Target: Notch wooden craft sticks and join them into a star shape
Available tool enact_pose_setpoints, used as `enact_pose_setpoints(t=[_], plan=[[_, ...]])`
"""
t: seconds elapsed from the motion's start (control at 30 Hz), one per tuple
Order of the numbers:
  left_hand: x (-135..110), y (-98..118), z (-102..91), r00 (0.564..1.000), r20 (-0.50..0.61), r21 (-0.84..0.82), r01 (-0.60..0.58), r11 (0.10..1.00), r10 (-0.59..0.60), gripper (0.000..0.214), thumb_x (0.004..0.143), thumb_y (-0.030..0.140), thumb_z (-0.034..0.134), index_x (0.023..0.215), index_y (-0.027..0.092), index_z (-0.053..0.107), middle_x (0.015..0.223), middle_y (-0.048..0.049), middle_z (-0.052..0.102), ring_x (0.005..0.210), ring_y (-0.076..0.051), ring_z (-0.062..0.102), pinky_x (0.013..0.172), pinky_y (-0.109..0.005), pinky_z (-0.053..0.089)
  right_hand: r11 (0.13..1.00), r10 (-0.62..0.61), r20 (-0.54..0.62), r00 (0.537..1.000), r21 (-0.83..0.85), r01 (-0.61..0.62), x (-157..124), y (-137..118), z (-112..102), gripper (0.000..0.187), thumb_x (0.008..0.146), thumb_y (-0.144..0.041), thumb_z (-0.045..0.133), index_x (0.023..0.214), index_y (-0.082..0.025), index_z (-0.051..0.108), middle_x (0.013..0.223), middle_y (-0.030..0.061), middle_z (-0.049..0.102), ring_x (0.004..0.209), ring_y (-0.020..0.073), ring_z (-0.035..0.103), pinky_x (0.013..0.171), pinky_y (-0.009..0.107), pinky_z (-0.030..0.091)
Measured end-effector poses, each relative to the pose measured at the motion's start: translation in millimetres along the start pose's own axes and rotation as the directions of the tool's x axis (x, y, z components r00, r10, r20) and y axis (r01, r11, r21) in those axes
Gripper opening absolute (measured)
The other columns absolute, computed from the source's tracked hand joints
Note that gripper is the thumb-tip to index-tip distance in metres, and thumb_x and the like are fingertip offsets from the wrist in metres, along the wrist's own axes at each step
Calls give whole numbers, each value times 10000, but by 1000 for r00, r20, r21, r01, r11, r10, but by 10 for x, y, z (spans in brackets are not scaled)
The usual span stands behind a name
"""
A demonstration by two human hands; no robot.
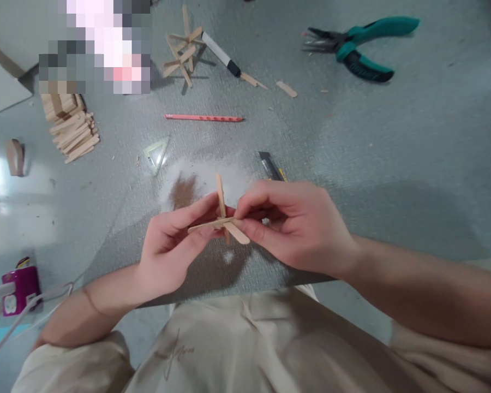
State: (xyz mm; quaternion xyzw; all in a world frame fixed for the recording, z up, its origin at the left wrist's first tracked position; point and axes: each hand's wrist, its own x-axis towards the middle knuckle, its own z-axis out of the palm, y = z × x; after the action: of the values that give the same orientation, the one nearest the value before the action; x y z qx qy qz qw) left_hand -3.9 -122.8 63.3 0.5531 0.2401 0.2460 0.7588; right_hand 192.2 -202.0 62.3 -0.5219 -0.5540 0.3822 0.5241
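Just above the near edge of the table, a small crossed piece of wooden craft sticks (238, 232) is held between both hands. My left hand (174, 240) is closed, pinching the stick that points left between thumb and fingers. From the other side, my right hand (292, 221) pinches the piece close to where the sticks cross. One stick points away from me and another slants toward the lower right. Fingers hide part of the crossing. A utility knife (269, 165) lies just beyond my right hand, its near end covered by that hand.
Pliers with teal handles (364, 49) lie at the far right. Further back are crossed stick pieces (184, 52), a white pen-like tool (221, 53) and a pink pencil (204, 117). A set square (156, 154) and a pile of craft sticks (76, 134) lie left; a purple power adapter (22, 289) is nearer.
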Motion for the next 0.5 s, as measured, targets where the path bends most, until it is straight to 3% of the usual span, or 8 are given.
enact_pose_setpoints(t=[0.17,0.4,0.5], plan=[[50,54,21,996,-28,-92,83,992,-86,291,976,220,644,1259,248,709,1140,-59,782,1009,-171,756,872,-264,631,995,-8,2,1000,-96,8,-7,-29,-15,146,884,-94,593,833,-229,619,676,-32,657,538,93,576,466,223,469],[93,53,22,995,44,59,-92,994,89,243,929,96,668,1127,237,668,1057,-16,761,860,-91,715,800,-196,593,999,1,-14,1000,-51,-2,5,-35,-9,148,881,-90,619,836,-230,607,686,-34,663,557,93,596,492,225,490],[92,57,20,999,19,108,-43,993,41,296,929,137,679,1206,240,691,1049,-42,760,880,-117,715,808,-221,601,997,72,-17,997,-11,-72,-12,-28,-6,123,880,-121,636,854,-236,603,711,-17,672,598,128,638,498,256,508]])
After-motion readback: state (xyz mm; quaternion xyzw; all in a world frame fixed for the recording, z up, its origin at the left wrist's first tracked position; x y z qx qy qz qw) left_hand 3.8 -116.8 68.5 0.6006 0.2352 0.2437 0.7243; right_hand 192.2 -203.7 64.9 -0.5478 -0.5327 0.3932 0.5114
